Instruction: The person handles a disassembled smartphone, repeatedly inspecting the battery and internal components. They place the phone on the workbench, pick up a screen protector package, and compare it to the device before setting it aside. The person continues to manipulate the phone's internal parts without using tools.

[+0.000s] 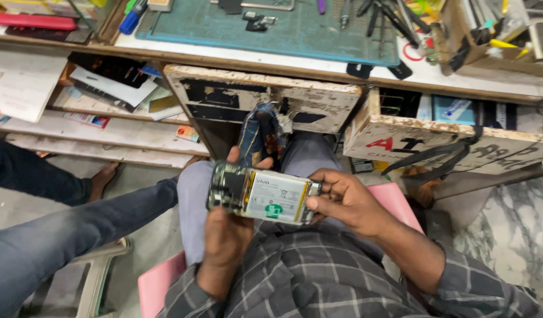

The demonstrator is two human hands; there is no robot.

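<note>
An opened phone (262, 194) with its back cover off lies across my lap, showing a white battery with a green sticker and a circuit board at its left end. My left hand (227, 232) cradles it from below, thumb at its top edge. At the phone's right end, my right hand (342, 203) pinches it with fingertips. I sit on a pink stool (156, 285).
A worn wooden workbench (271, 65) stands ahead with a green mat (283, 29), pliers, tweezers and small parts. Open drawers (436, 144) hang beneath it; papers fill the shelf at left. Another person's legs in jeans (65, 235) stretch in from the left.
</note>
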